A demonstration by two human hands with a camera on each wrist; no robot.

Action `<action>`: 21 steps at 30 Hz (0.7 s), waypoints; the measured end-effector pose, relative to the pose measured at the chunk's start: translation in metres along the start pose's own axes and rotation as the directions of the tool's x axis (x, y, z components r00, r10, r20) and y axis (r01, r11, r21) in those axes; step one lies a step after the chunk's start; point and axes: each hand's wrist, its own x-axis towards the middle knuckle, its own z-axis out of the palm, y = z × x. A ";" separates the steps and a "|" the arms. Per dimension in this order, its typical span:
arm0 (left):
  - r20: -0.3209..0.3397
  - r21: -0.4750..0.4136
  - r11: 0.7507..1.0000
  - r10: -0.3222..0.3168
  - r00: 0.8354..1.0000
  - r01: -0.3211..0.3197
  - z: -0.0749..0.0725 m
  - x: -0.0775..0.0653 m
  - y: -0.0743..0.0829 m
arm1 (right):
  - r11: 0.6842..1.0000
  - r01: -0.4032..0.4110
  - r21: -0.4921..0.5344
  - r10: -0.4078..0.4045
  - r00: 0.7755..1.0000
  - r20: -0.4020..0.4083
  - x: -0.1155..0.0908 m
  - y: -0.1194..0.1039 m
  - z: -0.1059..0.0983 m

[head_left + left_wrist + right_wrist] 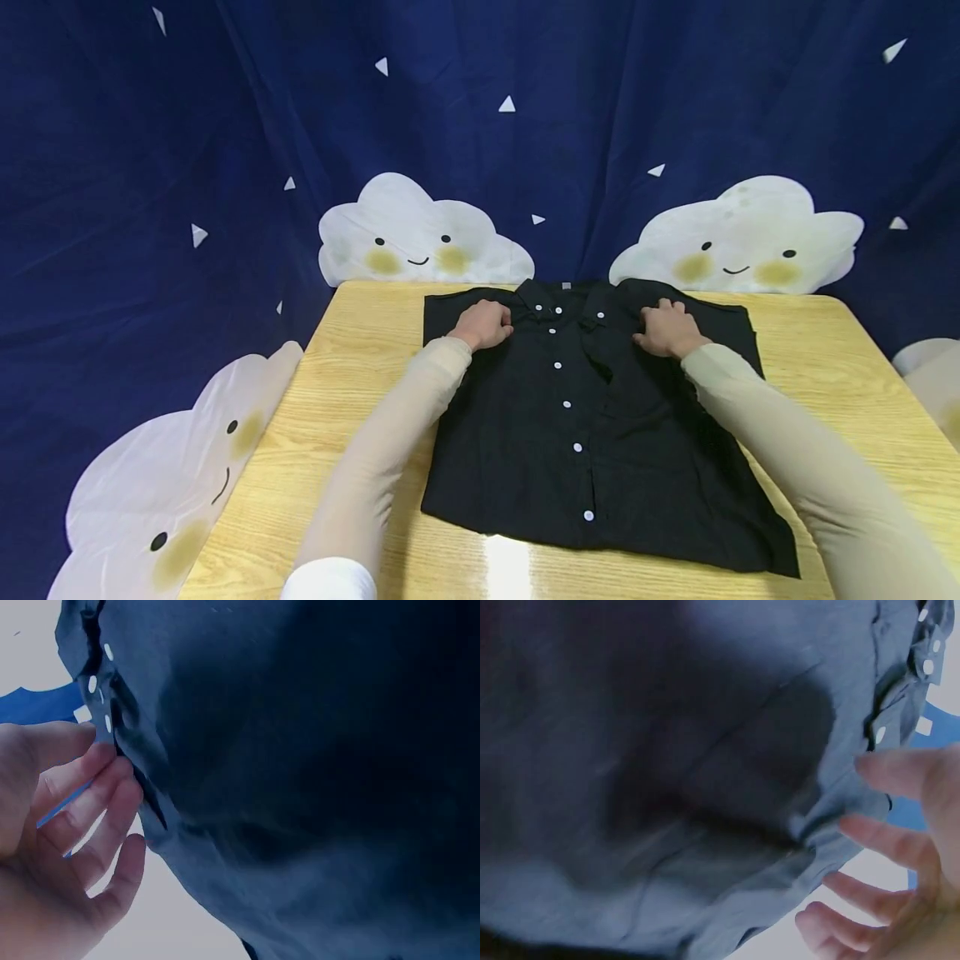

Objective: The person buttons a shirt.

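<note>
A black button-up shirt point(517, 425) lies spread out front side up, its collar at the far side and a row of white buttons down the middle. My left hand point(483, 325) is over the upper left part of the shirt, fingers loosely bent. In the left wrist view, the left hand point(82, 802) has its thumb near the index finger, with no cloth visibly pinched. Over the upper right part is my right hand point(667, 327). Spread, slightly bent fingers show on the right hand point(892, 862) in the right wrist view, near the shirt point(727, 772). Whether either hand touches the cloth is unclear.
The shirt lies on a light wooden table point(360, 358). Behind and to the left hangs a dark blue curtain point(450, 125) with white clouds and small white triangles. Bright light reflects off the table's near edge.
</note>
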 end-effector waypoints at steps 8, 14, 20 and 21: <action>-0.014 -0.018 1.000 -0.008 1.000 0.008 0.009 0.016 0.019 | 0.991 0.015 0.130 -0.010 0.999 -0.039 0.025 -0.012 0.000; -0.033 -0.031 0.999 -0.034 0.999 0.033 0.018 0.029 0.029 | 0.980 0.011 0.197 -0.002 0.999 -0.045 0.038 -0.030 0.000; -0.060 -0.072 0.996 -0.062 0.996 0.058 0.024 0.041 0.040 | 0.973 -0.020 0.231 0.019 1.000 0.008 0.046 -0.050 0.002; -0.061 -0.084 0.995 -0.066 0.996 0.060 0.025 0.043 0.042 | 0.974 -0.034 0.226 0.029 0.999 0.023 0.047 -0.052 0.003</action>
